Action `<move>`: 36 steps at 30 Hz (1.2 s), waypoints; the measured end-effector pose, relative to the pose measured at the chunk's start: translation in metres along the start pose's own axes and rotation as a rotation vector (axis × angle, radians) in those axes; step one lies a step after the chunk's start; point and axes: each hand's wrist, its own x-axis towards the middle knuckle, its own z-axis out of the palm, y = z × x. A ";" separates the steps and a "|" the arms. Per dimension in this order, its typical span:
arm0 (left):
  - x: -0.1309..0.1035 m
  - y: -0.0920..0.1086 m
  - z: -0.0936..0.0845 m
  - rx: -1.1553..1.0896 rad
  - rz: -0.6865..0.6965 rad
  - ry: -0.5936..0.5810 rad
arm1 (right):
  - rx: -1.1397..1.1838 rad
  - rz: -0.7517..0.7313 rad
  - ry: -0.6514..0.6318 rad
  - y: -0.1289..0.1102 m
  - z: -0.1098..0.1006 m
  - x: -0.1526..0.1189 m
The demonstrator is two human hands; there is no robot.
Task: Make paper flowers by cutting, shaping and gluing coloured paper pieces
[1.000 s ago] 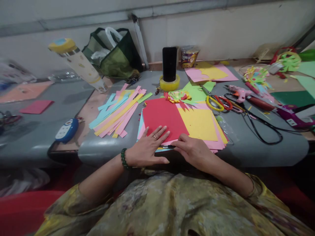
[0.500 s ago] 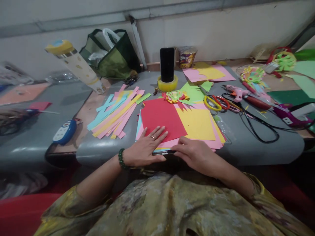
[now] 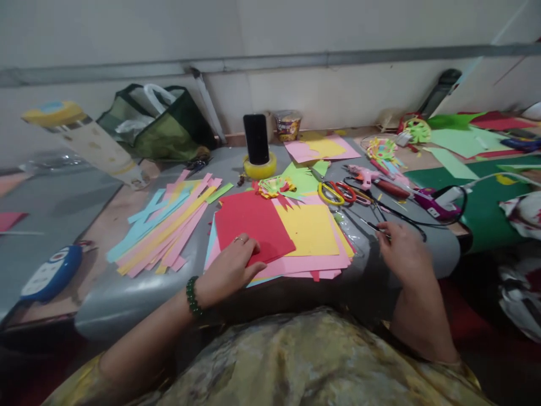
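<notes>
A red paper sheet [image 3: 253, 220] lies on a stack of coloured papers, with a yellow sheet [image 3: 313, 228] and a pink sheet [image 3: 304, 265] showing beside and below it. My left hand [image 3: 232, 259] is at the red sheet's near edge, its fingers curled over the top and the thumb by the edge. Off to the right of the stack, my right hand [image 3: 406, 254] pinches a thin dark pen [image 3: 372, 225], its pale tip end pointing left. A fringed paper flower [image 3: 273, 186] rests at the stack's far edge.
Paper strips [image 3: 169, 225] lie left of the stack. Behind are a phone [image 3: 256, 138] in a yellow tape roll [image 3: 260, 167], a cup [image 3: 288, 125] and a green bag [image 3: 169, 127]. Scissors [image 3: 332, 193], a pink glue gun [image 3: 366, 176] and a black cable [image 3: 406, 217] sit at right.
My right hand has moved from the stack's near edge out to the right with the pen. My left hand's flat fingers have curled at the red sheet. The view has turned right.
</notes>
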 end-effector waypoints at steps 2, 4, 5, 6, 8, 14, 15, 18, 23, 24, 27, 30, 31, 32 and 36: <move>0.001 0.001 -0.001 -0.008 -0.008 -0.012 | -0.013 -0.034 -0.020 -0.003 0.008 0.002; 0.001 0.002 -0.002 -0.020 -0.036 -0.008 | 0.001 -0.066 -0.034 -0.006 0.014 0.007; 0.001 0.004 -0.003 -0.032 -0.054 -0.006 | 0.010 -0.082 -0.036 -0.007 0.017 0.009; 0.002 0.005 -0.004 -0.047 -0.078 -0.013 | 0.016 -0.099 -0.039 -0.008 0.019 0.012; 0.003 0.009 -0.007 -0.079 -0.153 -0.065 | 0.023 -0.132 -0.040 -0.006 0.022 0.017; 0.008 0.016 -0.012 -0.091 -0.246 -0.161 | 0.092 -0.187 0.123 0.002 0.008 0.021; 0.008 0.016 -0.011 -0.088 -0.216 -0.133 | 0.146 -0.228 0.183 -0.003 0.002 0.019; 0.009 0.016 -0.009 -0.121 -0.179 -0.086 | 0.366 -0.460 0.179 -0.038 -0.013 0.016; 0.016 0.016 -0.014 -0.211 -0.249 -0.189 | 0.473 -0.821 -0.420 -0.121 -0.018 0.023; 0.017 0.017 -0.015 -0.217 -0.263 -0.208 | 0.457 -0.842 -0.461 -0.132 -0.016 0.026; 0.017 0.017 -0.015 -0.235 -0.256 -0.208 | 0.403 -0.893 -0.514 -0.152 -0.009 0.037; 0.013 0.017 -0.011 -0.236 -0.201 -0.187 | 0.355 -0.956 -0.549 -0.159 -0.004 0.046; 0.012 0.018 -0.010 -0.209 -0.180 -0.169 | 0.338 -0.972 -0.555 -0.160 -0.003 0.048; 0.012 0.019 -0.009 -0.162 -0.158 -0.139 | 0.321 -0.986 -0.560 -0.163 -0.003 0.048; 0.014 0.030 -0.009 0.157 -0.119 -0.103 | 0.278 -1.017 -0.576 -0.171 -0.007 0.041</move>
